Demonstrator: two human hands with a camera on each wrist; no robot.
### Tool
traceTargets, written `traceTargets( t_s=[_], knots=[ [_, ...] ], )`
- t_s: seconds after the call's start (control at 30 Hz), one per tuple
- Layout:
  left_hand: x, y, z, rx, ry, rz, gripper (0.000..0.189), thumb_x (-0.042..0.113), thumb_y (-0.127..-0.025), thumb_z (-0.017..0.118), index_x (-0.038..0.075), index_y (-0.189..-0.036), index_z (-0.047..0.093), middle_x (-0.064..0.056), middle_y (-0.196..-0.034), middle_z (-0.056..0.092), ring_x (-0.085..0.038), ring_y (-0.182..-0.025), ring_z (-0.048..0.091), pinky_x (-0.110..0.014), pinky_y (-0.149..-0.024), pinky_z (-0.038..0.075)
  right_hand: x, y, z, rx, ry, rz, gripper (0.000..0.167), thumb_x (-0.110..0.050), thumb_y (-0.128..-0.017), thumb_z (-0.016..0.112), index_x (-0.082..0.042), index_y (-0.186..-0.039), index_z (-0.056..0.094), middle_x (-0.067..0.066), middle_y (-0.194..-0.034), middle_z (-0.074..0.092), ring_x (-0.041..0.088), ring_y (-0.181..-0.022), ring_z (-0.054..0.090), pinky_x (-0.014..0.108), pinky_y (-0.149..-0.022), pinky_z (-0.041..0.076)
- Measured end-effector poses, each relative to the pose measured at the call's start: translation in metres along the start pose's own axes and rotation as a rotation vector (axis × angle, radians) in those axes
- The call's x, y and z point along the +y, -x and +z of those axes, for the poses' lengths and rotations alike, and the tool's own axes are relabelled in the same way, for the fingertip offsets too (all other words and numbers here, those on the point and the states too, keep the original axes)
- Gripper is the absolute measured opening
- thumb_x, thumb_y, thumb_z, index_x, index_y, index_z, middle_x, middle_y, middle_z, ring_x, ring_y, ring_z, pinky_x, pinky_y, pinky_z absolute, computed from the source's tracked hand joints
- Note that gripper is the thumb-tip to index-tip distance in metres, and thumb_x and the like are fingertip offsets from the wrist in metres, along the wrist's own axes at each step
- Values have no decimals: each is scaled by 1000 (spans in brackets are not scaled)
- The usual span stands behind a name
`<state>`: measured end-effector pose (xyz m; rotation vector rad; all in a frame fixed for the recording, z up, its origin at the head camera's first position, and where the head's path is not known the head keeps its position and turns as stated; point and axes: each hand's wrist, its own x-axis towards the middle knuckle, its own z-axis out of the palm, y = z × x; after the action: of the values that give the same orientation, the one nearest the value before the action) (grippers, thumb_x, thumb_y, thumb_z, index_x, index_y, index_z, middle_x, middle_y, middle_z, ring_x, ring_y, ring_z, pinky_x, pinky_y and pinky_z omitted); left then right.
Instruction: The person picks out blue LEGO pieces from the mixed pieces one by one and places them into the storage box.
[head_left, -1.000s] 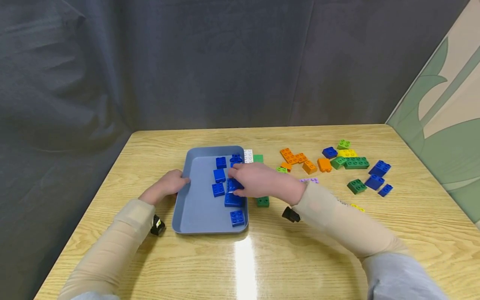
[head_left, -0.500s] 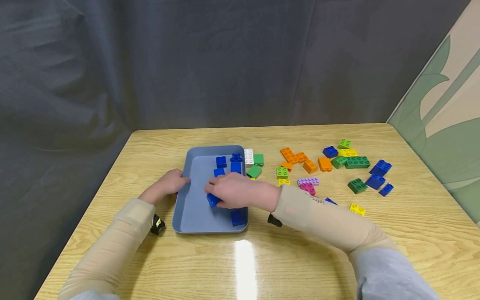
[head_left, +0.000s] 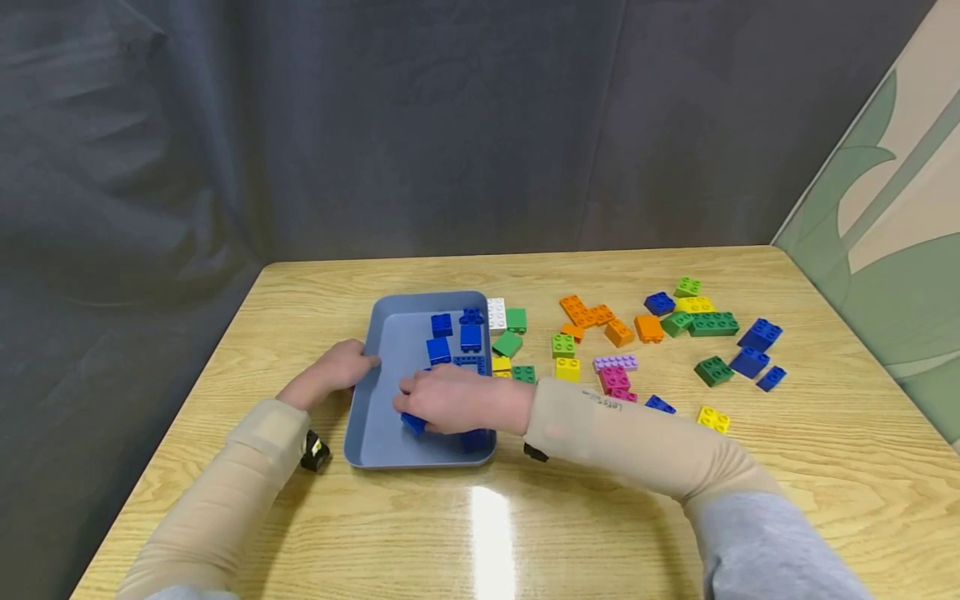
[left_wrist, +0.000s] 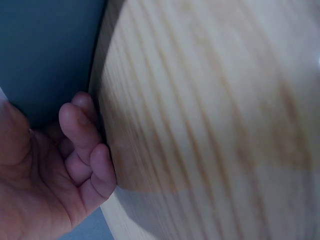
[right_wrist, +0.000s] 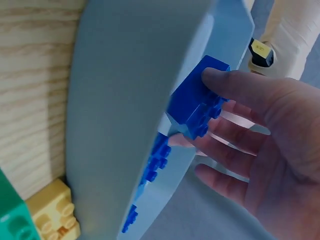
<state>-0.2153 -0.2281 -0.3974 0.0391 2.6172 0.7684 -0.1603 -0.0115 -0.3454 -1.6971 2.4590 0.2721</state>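
Inside the blue-grey tray (head_left: 382, 392), my right hand (head_left: 459, 400) holds a blue toy brick (right_wrist: 195, 95). Its thumb presses one side and its fingers lie at the studded side in the right wrist view. From above, only part of that brick shows below the fingertips. My left hand (head_left: 347, 364) grips the tray's left wall, thumb over the rim. The left wrist view shows its curled fingers (left_wrist: 80, 127) outside, low by the tabletop. Several other blue bricks (head_left: 438, 350) lie along the tray's right half, some partly hidden by my right hand.
Right of the tray lie a white brick (head_left: 497, 316), green bricks (head_left: 507, 344) and yellow bricks (head_left: 567, 369). Orange bricks (head_left: 577, 311), a pink brick (head_left: 615, 379) and more blue bricks (head_left: 750, 362) are scattered farther right. A dark cloth (head_left: 480, 125) hangs behind the table.
My right hand has moved from the tray's right side leftward and nearer to me, bringing a blue brick with it. My left hand stays on the tray wall.
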Motion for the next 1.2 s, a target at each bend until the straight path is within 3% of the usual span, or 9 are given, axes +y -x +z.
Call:
traceTargets(
  t_s=[0.9,1.2],
  knots=[
    [-1,0,0,0,7,16,29,19,-101,42,-1,-86,57,-10,-71,58,-20,-59,55,-32,-56,46,11,-2,15,-41,-38,72,32,-28,-91,70,-16,-119,64,-2,-94,57,12,-82,54,26,-67,46],
    [-1,1,1,3,6,22,29,20,-101,42,-1,-88,58,-11,-72,58,-20,-60,55,-32,-57,46,17,8,15,9,-74,76,32,-29,-92,68,-16,-121,63,-2,-106,61,14,-98,58,29,-75,49]
  ],
)
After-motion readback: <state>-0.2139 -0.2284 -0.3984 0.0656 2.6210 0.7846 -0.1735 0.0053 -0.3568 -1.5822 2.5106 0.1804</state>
